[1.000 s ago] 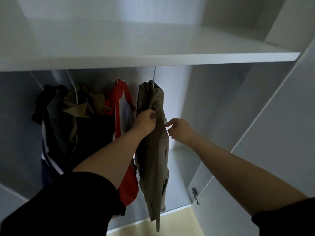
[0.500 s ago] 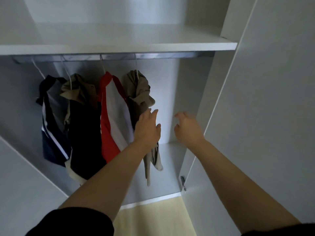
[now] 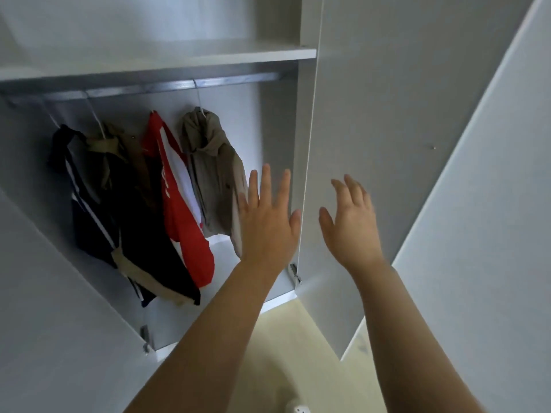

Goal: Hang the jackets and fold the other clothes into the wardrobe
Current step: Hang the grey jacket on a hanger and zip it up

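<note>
Now that both hands have withdrawn, the khaki jacket seemingly hangs free.

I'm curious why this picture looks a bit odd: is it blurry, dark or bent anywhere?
Head view: the right hand is smeared by motion blur, the left hand less so; the wardrobe doors lean and splay from wide-angle distortion; the hanging space is dim, so the dark jackets lose detail, while the red and white jacket and the khaki jacket read clearly; the floor is brightest.

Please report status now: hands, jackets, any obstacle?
Left hand and right hand open, empty. Four jackets on rail, khaki jacket rightmost. Nothing blocking.
</note>
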The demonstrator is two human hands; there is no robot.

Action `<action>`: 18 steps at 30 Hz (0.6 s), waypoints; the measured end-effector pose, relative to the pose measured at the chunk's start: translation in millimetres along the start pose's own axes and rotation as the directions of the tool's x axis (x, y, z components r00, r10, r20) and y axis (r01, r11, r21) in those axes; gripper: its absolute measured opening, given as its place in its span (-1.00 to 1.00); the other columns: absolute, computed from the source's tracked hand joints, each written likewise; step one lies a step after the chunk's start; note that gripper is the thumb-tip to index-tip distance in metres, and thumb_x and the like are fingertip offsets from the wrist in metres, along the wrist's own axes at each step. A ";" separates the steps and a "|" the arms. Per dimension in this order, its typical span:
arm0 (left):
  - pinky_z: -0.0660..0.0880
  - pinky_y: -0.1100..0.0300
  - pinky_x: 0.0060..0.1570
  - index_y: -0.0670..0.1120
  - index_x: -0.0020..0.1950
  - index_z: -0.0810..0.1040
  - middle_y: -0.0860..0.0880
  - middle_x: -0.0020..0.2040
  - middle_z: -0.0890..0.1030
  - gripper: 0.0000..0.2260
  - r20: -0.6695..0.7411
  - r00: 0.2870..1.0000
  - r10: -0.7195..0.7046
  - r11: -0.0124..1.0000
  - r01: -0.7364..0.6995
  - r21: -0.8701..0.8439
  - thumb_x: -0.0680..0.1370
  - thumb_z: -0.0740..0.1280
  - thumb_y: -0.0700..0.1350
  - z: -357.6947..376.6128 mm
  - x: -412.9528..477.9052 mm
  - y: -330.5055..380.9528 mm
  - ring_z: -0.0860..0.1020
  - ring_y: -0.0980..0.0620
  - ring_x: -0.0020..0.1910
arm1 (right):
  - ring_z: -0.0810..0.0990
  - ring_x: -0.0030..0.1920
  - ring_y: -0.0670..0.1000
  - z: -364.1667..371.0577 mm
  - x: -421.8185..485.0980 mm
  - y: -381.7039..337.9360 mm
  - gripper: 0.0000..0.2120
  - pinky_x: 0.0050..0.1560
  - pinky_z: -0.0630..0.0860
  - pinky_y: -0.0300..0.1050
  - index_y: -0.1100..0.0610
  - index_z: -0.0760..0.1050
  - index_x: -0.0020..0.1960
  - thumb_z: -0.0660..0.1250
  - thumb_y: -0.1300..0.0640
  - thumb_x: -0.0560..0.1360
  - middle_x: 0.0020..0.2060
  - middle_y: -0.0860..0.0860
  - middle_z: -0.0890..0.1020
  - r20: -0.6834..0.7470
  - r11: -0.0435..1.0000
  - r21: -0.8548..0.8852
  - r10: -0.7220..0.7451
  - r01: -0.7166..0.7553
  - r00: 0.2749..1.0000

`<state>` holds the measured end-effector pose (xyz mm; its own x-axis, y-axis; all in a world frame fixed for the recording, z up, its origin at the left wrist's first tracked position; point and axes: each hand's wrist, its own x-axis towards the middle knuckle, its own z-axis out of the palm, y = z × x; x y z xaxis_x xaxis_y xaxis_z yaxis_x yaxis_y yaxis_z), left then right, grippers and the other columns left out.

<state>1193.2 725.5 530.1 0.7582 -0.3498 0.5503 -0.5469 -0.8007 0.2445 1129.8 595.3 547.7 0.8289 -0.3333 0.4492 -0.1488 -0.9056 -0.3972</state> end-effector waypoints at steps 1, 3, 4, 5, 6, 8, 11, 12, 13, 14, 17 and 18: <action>0.11 -0.17 0.42 -0.02 0.56 0.09 -0.15 0.56 0.08 -0.37 -0.007 1.000 0.012 1.000 -0.013 -0.024 0.56 0.28 0.06 -7.2 -16.8 10.2 0.04 -0.18 0.54 | 0.16 0.48 0.19 -9.2 -20.1 0.8 -0.50 0.47 0.12 0.04 0.23 0.25 0.46 0.23 0.10 0.57 0.48 0.19 0.23 -0.006 1.000 -0.006 0.018 -0.018 1.000; 0.11 -0.19 0.42 -0.02 0.56 0.10 -0.14 0.57 0.07 -0.38 0.008 1.000 0.021 0.997 -0.020 -0.071 0.57 0.27 0.05 -19.7 -45.8 32.0 0.03 -0.18 0.54 | 0.16 0.48 0.20 -28.9 -55.8 4.3 -0.50 0.47 0.11 0.04 0.24 0.25 0.46 0.23 0.10 0.58 0.48 0.20 0.23 -0.025 0.998 -0.013 0.055 -0.055 0.998; 0.11 -0.19 0.44 -0.02 0.56 0.09 -0.14 0.57 0.06 -0.39 0.020 0.999 0.029 0.995 -0.026 -0.094 0.57 0.26 0.05 -25.1 -58.7 44.2 0.01 -0.17 0.54 | 0.16 0.48 0.20 -39.9 -72.2 7.5 -0.50 0.48 0.11 0.04 0.25 0.26 0.46 0.24 0.10 0.58 0.48 0.21 0.23 -0.036 0.997 -0.017 0.077 -0.078 0.996; 0.11 -0.19 0.44 -0.02 0.56 0.10 -0.14 0.57 0.06 -0.39 0.032 0.998 0.047 0.993 -0.043 -0.114 0.58 0.25 0.05 -30.2 -70.6 57.3 0.01 -0.17 0.54 | 0.16 0.48 0.21 -51.2 -88.2 11.9 -0.50 0.48 0.11 0.05 0.25 0.26 0.46 0.24 0.11 0.57 0.47 0.21 0.24 -0.048 0.995 -0.022 0.098 -0.099 0.994; 0.11 -0.18 0.43 -0.02 0.56 0.11 -0.14 0.57 0.06 -0.40 0.040 0.997 0.073 0.989 -0.067 -0.130 0.58 0.24 0.05 -35.0 -81.7 70.8 0.01 -0.17 0.54 | 0.16 0.48 0.21 -62.9 -104.0 17.6 -0.50 0.48 0.11 0.04 0.26 0.26 0.46 0.24 0.11 0.57 0.47 0.22 0.24 -0.063 0.993 -0.027 0.116 -0.118 0.991; 0.10 -0.17 0.42 -0.03 0.56 0.12 -0.14 0.57 0.06 -0.41 0.047 0.992 0.121 0.980 -0.111 -0.163 0.58 0.23 0.04 -43.2 -101.6 98.0 0.01 -0.17 0.54 | 0.15 0.48 0.21 -86.6 -134.1 31.1 -0.50 0.48 0.09 0.04 0.26 0.25 0.46 0.24 0.12 0.58 0.47 0.22 0.24 -0.095 0.987 -0.030 0.156 -0.160 0.983; 0.02 -0.16 0.45 0.00 0.57 0.06 -0.12 0.58 0.01 -0.42 0.069 0.979 0.192 0.962 -0.174 -0.209 0.60 0.18 0.06 -51.0 -127.6 139.7 -0.05 -0.15 0.55 | 0.15 0.49 0.20 -121.5 -175.6 54.5 -0.50 0.48 0.10 0.05 0.27 0.25 0.46 0.23 0.11 0.58 0.47 0.21 0.24 -0.146 0.972 -0.045 0.220 -0.229 0.964; 0.00 -0.15 0.46 0.00 0.57 0.04 -0.12 0.58 -0.01 -0.42 0.077 0.972 0.223 0.955 -0.202 -0.217 0.60 0.17 0.07 -52.9 -136.1 154.5 -0.07 -0.14 0.55 | 0.15 0.49 0.19 -133.1 -189.0 62.5 -0.50 0.49 0.10 0.04 0.27 0.24 0.46 0.22 0.11 0.58 0.47 0.21 0.24 -0.165 0.966 -0.052 0.240 -0.252 0.957; -0.01 -0.14 0.46 0.01 0.58 0.02 -0.11 0.58 -0.02 -0.41 0.087 0.964 0.250 0.948 -0.226 -0.222 0.61 0.16 0.08 -54.6 -145.2 170.6 -0.08 -0.14 0.55 | 0.14 0.49 0.18 -144.8 -202.8 71.0 -0.50 0.49 0.08 0.03 0.26 0.24 0.46 0.22 0.10 0.59 0.48 0.20 0.24 -0.183 0.960 -0.062 0.257 -0.272 0.949; -0.02 -0.14 0.46 0.02 0.58 0.00 -0.11 0.58 -0.04 -0.41 0.096 0.957 0.274 0.942 -0.247 -0.229 0.61 0.15 0.09 -56.2 -154.4 187.4 -0.09 -0.13 0.55 | 0.13 0.50 0.17 -156.7 -216.9 80.0 -0.50 0.49 0.07 0.00 0.25 0.23 0.47 0.21 0.09 0.59 0.48 0.19 0.23 -0.200 0.954 -0.074 0.272 -0.291 0.941; -0.03 -0.12 0.47 0.03 0.58 -0.03 -0.10 0.58 -0.08 -0.41 0.116 0.933 0.340 0.916 -0.300 -0.267 0.61 0.13 0.10 -61.1 -184.7 244.9 -0.12 -0.11 0.55 | 0.10 0.51 0.13 -197.2 -263.9 113.0 -0.49 0.49 0.05 -0.02 0.22 0.20 0.48 0.19 0.07 0.60 0.49 0.16 0.21 -0.249 0.928 -0.094 0.329 -0.361 0.911; -0.03 -0.12 0.47 0.03 0.58 -0.03 -0.09 0.59 -0.08 -0.41 0.121 0.923 0.364 0.904 -0.320 -0.283 0.61 0.13 0.10 -62.6 -196.2 265.9 -0.13 -0.11 0.55 | 0.10 0.51 0.13 -211.9 -281.1 125.4 -0.49 0.49 0.06 -0.02 0.22 0.20 0.49 0.18 0.06 0.60 0.49 0.15 0.21 -0.266 0.917 -0.094 0.351 -0.386 0.898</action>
<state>876.7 611.6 537.1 0.5437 -0.6736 0.5006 -0.8375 -0.4744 0.2713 763.9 519.8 541.1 0.5485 -0.6868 0.4768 -0.5076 -0.7267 -0.4628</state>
